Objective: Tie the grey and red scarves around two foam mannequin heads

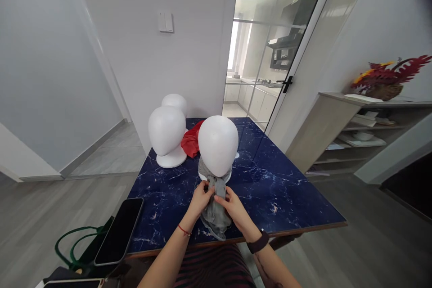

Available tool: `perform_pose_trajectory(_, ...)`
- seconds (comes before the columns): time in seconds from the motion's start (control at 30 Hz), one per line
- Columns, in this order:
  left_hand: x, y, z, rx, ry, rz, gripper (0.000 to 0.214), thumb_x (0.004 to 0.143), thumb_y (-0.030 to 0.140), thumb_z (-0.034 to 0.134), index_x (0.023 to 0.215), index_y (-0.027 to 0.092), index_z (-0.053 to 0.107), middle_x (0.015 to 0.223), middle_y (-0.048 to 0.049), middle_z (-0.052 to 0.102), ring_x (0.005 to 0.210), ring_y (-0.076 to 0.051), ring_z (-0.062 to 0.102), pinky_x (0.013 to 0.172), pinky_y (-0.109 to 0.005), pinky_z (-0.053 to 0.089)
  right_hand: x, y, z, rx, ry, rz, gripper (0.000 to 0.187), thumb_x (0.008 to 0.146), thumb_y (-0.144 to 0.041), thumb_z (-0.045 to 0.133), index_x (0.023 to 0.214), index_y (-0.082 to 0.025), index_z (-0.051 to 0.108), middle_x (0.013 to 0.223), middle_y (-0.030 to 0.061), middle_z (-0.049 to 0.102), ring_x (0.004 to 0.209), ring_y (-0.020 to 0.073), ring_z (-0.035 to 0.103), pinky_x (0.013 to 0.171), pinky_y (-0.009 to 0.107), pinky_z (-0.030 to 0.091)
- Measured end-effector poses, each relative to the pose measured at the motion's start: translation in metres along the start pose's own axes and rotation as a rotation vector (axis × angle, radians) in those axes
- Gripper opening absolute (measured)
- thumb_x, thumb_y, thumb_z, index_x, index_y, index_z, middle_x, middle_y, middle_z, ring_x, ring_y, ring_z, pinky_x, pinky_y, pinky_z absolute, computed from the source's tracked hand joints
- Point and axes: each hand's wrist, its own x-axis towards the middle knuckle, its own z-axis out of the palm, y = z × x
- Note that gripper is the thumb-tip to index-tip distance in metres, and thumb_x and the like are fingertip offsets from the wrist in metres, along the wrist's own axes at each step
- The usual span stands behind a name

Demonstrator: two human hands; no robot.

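A white mannequin head [218,144] stands upright on the table in front of me. Around its neck goes a thin grey scarf [218,218], gathered at the front, with its loose part hanging down onto the tabletop. My left hand [201,198] pinches the gathered cloth from the left, just below the head's chin. From the right, my right hand [231,204] grips the same cloth between thumb and fingers. The folds between both hands are partly hidden by my fingers.
Two more white mannequin heads [167,131] [175,101] stand at the back left, near a red cloth [191,140]. A phone-like black device [120,230] and a green-handled bag [89,247] are at the front left of the blue marbled table [270,180]. A shelf [340,117] stands right.
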Motion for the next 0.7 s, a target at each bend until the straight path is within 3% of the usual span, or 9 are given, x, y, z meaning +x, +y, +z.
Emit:
perform_pose_trajectory(0.1, -0.005, 0.001, 0.005, -0.190, -0.057, -0.056, 0.030, 0.068, 0.042, 0.065, 0.080, 0.015, 0.059, 0.079, -0.0060, 0.065, 0.075, -0.019, 0.059, 0.072, -0.028, 0.043, -0.006, 0.001, 0.001, 0.101, 0.002, 0.059, 0.050, 0.070, -0.041, 0.068, 0.111, -0.018, 0.050, 0.100, 0.0102, 0.067, 0.089, 0.0241, 0.065, 0.081, 0.038, 0.050)
perform_pose_trajectory(0.23, -0.012, 0.002, 0.003, -0.276, -0.047, -0.132, 0.039, 0.068, 0.041, 0.067, 0.094, 0.015, 0.055, 0.081, -0.0072, 0.067, 0.077, -0.020, 0.062, 0.074, -0.030, 0.045, -0.014, 0.008, -0.007, -0.138, 0.153, -0.009, 0.057, 0.070, -0.040, 0.068, 0.118, -0.019, 0.044, 0.102, 0.0104, 0.066, 0.089, 0.0235, 0.064, 0.081, 0.039, 0.050)
perform_pose_trajectory(0.33, -0.018, 0.002, -0.003, -0.228, -0.081, -0.145, 0.047, 0.069, 0.037, 0.067, 0.107, 0.016, 0.050, 0.084, -0.0085, 0.068, 0.078, -0.020, 0.064, 0.074, -0.031, 0.046, -0.028, 0.003, -0.011, -0.281, 0.080, -0.034, 0.061, 0.073, -0.036, 0.065, 0.127, -0.020, 0.042, 0.115, 0.0120, 0.061, 0.094, 0.0230, 0.063, 0.083, 0.038, 0.050)
perform_pose_trajectory(0.43, -0.026, 0.000, -0.014, -0.144, -0.151, -0.139, 0.054, 0.070, 0.035, 0.066, 0.116, 0.016, 0.047, 0.093, -0.0103, 0.068, 0.083, -0.022, 0.065, 0.077, -0.033, 0.048, -0.040, -0.009, -0.019, -0.433, -0.042, -0.062, 0.046, 0.074, -0.034, 0.064, 0.117, -0.019, 0.057, 0.122, 0.0120, 0.058, 0.105, 0.0247, 0.059, 0.089, 0.038, 0.048)
perform_pose_trajectory(0.5, -0.029, -0.002, -0.025, -0.080, -0.217, -0.134, 0.054, 0.071, 0.033, 0.065, 0.118, 0.016, 0.047, 0.098, -0.0113, 0.068, 0.087, -0.023, 0.065, 0.080, -0.034, 0.049, -0.039, -0.013, -0.035, -0.553, -0.005, -0.101, 0.033, 0.076, -0.036, 0.060, 0.103, -0.018, 0.066, 0.122, 0.0129, 0.058, 0.109, 0.0267, 0.057, 0.089, 0.039, 0.048)
perform_pose_trajectory(0.57, -0.029, -0.005, -0.038, 0.001, -0.242, -0.121, 0.048, 0.072, 0.031, 0.062, 0.116, 0.015, 0.050, 0.100, -0.0120, 0.067, 0.090, -0.023, 0.065, 0.082, -0.036, 0.049, -0.030, -0.012, -0.056, -0.659, 0.124, -0.158, 0.030, 0.077, -0.036, 0.057, 0.097, -0.017, 0.068, 0.117, 0.0139, 0.061, 0.108, 0.0279, 0.057, 0.090, 0.042, 0.048)
perform_pose_trajectory(0.7, -0.012, -0.012, -0.062, 0.176, -0.038, -0.040, 0.038, 0.074, 0.019, 0.055, 0.111, 0.015, 0.055, 0.105, -0.0127, 0.067, 0.094, -0.021, 0.065, 0.090, -0.037, 0.047, 0.004, 0.000, -0.094, -0.738, 0.275, -0.209, 0.045, 0.074, -0.033, 0.059, 0.116, -0.015, 0.059, 0.115, 0.0140, 0.062, 0.104, 0.0277, 0.060, 0.092, 0.046, 0.046)
